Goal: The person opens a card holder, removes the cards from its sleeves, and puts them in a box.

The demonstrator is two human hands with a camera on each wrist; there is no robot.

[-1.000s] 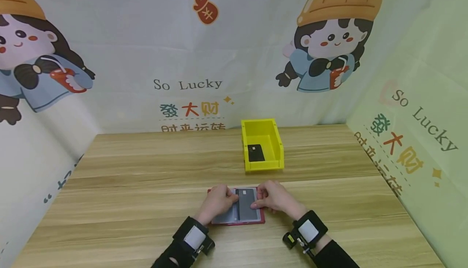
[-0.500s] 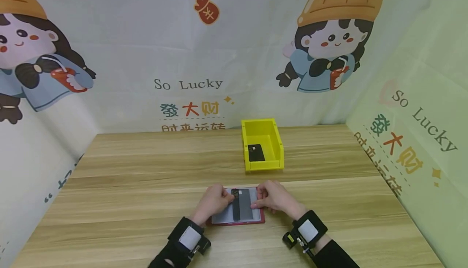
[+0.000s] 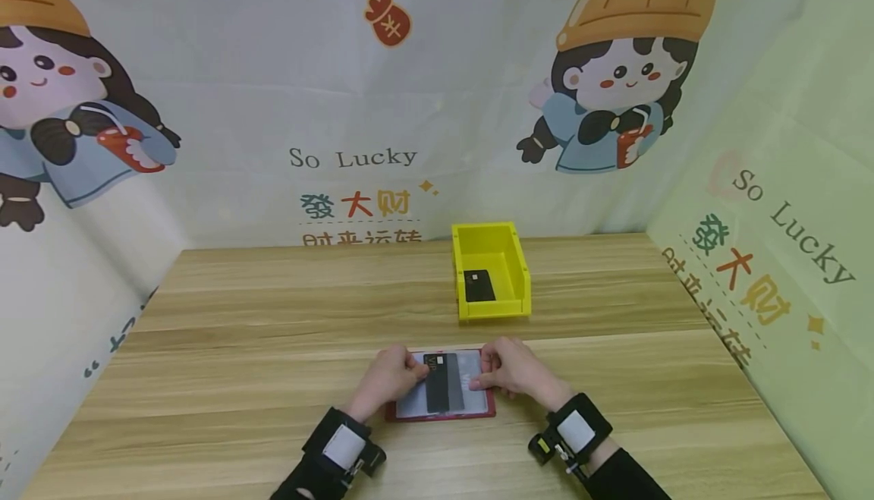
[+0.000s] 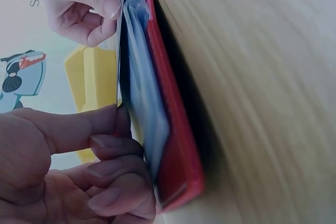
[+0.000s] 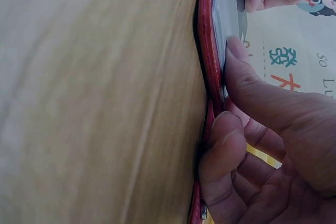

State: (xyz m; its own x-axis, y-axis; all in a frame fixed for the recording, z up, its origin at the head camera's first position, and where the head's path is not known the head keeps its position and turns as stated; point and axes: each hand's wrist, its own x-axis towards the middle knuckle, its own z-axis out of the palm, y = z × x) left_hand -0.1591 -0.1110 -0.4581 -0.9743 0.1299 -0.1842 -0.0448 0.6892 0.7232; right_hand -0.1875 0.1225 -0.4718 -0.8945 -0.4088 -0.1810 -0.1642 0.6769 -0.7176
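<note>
An open red card holder [image 3: 490, 410] with clear plastic sleeves [image 3: 471, 403] lies on the table, its red cover [image 4: 176, 124] seen edge-on in the left wrist view. My left hand [image 3: 385, 378] pinches a black card [image 3: 437, 390] by its left edge between thumb and index finger. The card's left part is bare and dark; its right part looks greyer beneath the clear sleeve. At the holder's right edge, my right hand [image 3: 520, 369] grips the sleeve and cover, thumb [image 5: 239, 51] on top and fingers curled at the side.
Behind the holder stands a yellow bin [image 3: 498, 309], with another black card [image 3: 479, 285] lying inside at its left. The wooden table [image 3: 273, 356] meets a printed cloth backdrop [image 3: 478, 105] at the back and sides.
My left hand has moved left, sliding the black card leftward so that more of it is outside the clear sleeve. My right hand has stayed at the holder's right edge.
</note>
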